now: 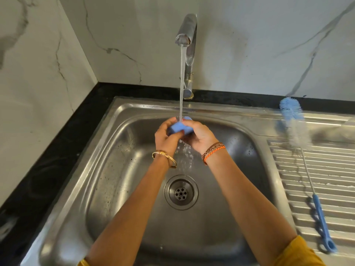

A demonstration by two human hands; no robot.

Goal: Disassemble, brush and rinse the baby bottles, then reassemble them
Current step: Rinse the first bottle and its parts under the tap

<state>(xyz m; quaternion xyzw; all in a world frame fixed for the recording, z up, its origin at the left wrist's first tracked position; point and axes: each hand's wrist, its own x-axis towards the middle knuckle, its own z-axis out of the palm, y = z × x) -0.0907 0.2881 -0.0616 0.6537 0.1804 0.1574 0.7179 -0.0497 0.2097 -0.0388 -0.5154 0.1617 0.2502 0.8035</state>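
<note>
Blue part [179, 128] is gripped by left hand [166, 135] & right hand [199, 135], rinsed under tap [186, 31]. Brush [295, 127] is laid aside; bottle unseen, reassembly judged pending.

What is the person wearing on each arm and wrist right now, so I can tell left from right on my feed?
The left hand has gold bangles at the wrist. The right hand has an orange cord and a brown patterned band at the wrist. Both forearms are bare; mustard-yellow sleeves show only at the bottom edge of the head view, near the elbows.
</note>
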